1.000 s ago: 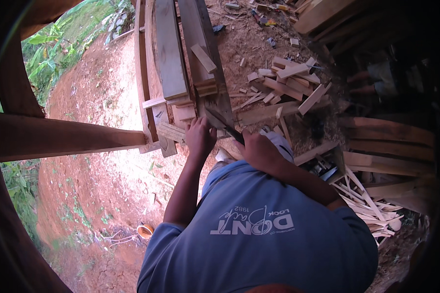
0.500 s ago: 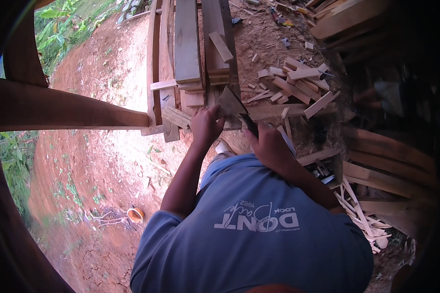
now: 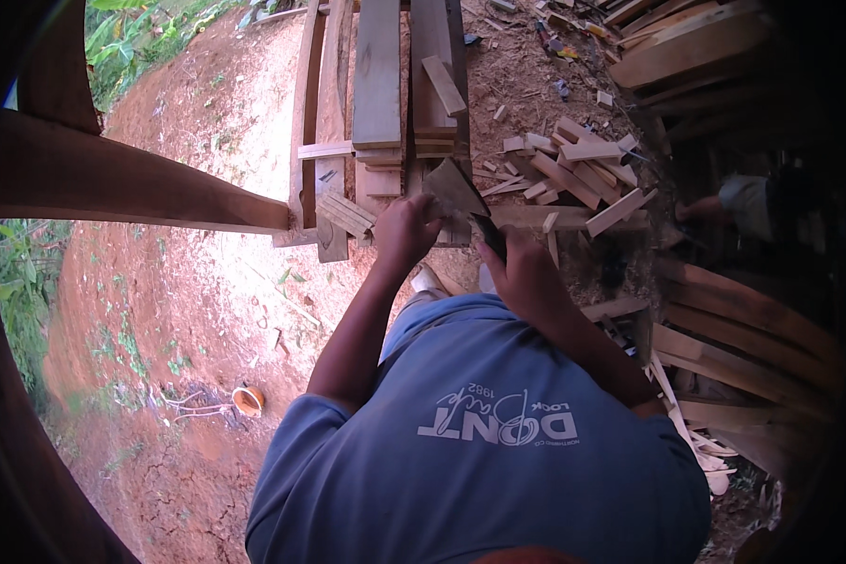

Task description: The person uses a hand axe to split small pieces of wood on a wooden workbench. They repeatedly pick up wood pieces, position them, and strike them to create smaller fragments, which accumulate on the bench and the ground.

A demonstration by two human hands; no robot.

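Gripped broad-bladed tool at 12 o'clock of blue shirt, in right hand, with fingers wrapped round dark handle. Held left hand at blade's 8 o'clock; could not tell finger pinch. Noted stacked boards at blade's 11 o'clock, offcuts at 3.

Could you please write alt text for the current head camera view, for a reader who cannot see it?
A person's right hand grips a dark-handled, broad-bladed tool, with the left hand close to it, near stacked boards. Short wood pieces lie heaped to the right; reddish earth spreads to the left.
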